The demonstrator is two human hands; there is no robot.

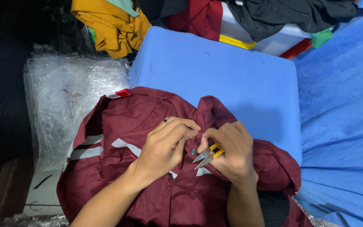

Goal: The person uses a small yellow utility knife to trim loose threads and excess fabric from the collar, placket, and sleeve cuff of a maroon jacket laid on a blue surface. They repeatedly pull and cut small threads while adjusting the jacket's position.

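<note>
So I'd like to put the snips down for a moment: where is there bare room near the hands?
Bare blue tabletop lies beyond the maroon garment, up to the clothes pile. The blue cloth at right is bare too. It is crowded where the left hand and right hand meet.

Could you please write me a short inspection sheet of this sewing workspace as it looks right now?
Surface: blue cloth-covered table.
Job's things: maroon garment with grey stripes and a metal snap button; yellow-handled thread snips.
Clutter: clear plastic wrap, mustard garment, black garment, red cloth.
Grippers: left hand pinches the fabric; right hand holds the snips.
Cables: nothing seen.
Surroundings: white box, dark at left.
</note>
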